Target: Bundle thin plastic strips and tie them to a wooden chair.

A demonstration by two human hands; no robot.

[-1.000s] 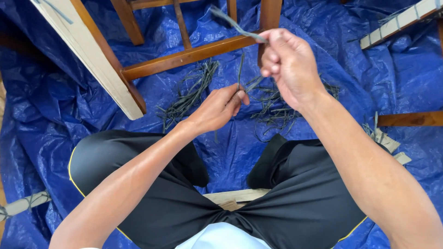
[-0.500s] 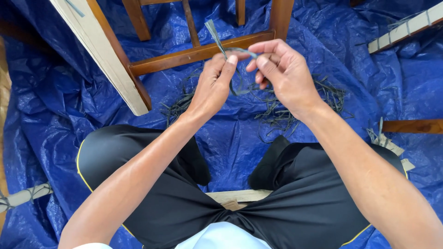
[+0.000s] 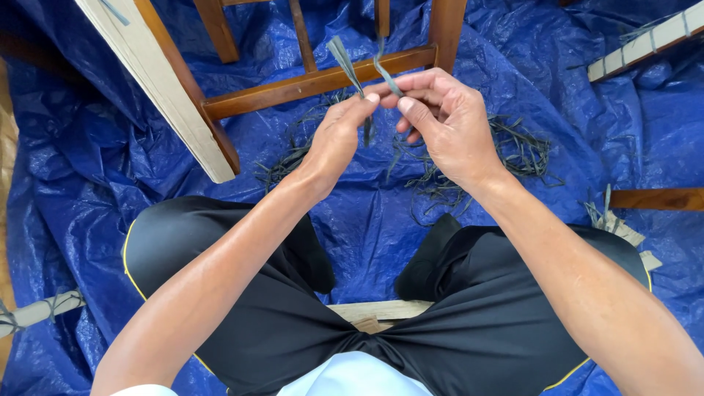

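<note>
Both hands up in front of the chair frame (image 3: 315, 81), each pinching a thin grey-green strip. Left hand (image 3: 337, 136) has its strip (image 3: 343, 60) clamped between thumb and fingertips, the loose end standing up and leaning left above the grip. Right hand (image 3: 447, 121) pinches the second strip (image 3: 387, 75), which curls up just beside the first. The risk: these strips look slick and narrow, so a loose pinch could let one slide out and drop into the pile (image 3: 513, 150) on the blue tarp (image 3: 95, 161), where it would be hard to pick out.
</note>
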